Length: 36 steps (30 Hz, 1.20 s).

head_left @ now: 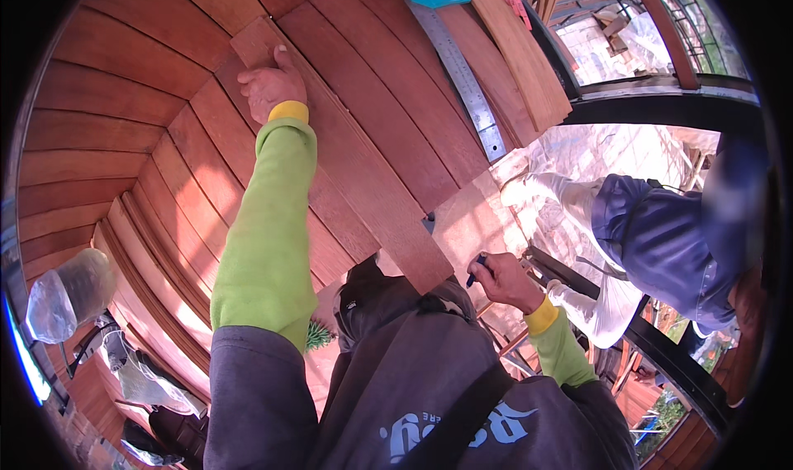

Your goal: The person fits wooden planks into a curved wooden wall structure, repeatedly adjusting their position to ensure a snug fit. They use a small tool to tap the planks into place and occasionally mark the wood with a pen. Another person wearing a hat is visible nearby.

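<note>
A long reddish-brown wooden board (368, 177) lies lengthwise over the plank surface (376, 82), its near end reaching out past the planks' edge towards my body. Near the far end, my left hand (275, 88) is closed over this board, thumb along its top and fingers curled at the left side. Beside the near end, my right hand (508, 282) pinches a slim dark pen (475, 269), held a little apart from the wood. To the right of the board rests a metal square (458, 65) with a teal handle and a ruled blade.
Another loose board (516, 53) lies right of the square, next to a dark metal frame (661, 111). A person in dark blue clothing (661, 239) is close on my right. Plank walls (107, 86) rise at left, with a clear plastic bag (70, 296) hanging lower down.
</note>
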{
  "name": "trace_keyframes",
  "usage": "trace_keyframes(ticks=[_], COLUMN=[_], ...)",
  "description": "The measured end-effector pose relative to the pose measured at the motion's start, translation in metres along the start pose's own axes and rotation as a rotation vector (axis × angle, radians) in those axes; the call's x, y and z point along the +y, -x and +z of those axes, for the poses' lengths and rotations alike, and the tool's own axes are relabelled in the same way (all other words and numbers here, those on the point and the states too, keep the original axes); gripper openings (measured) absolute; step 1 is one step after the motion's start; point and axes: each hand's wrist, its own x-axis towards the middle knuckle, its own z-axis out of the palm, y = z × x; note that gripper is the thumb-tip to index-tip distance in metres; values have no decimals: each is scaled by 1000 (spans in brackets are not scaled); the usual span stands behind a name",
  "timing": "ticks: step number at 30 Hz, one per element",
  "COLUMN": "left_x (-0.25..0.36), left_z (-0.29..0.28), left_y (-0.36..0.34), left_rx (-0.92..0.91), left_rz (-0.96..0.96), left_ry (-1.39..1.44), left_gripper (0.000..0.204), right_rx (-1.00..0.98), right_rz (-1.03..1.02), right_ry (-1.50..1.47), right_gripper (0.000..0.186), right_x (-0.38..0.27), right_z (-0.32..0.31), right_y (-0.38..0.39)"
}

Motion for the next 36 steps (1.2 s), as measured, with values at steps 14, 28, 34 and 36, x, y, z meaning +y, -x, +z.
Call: trace_keyframes(ticks=[14,28,34,36], left_x=[-45,-163,-125,-106], left_z=[-26,-73,-100,-101], left_y=[-15,33,85,106], left_rx=[-182,-118,-249,-308], left_rz=[61,-138,55,170], left_ry=[240,572,702,752], left_gripper=[85,85,80,75], right_rx=[605,414,562,659], right_rz=[90,-95,-107,-125], right_ry=[142,659,594,532], right_gripper=[50,77,68,64], right_x=[-67,-146,-123,-108], right_z=[72,105,103,104], right_y=[19,43,54,59])
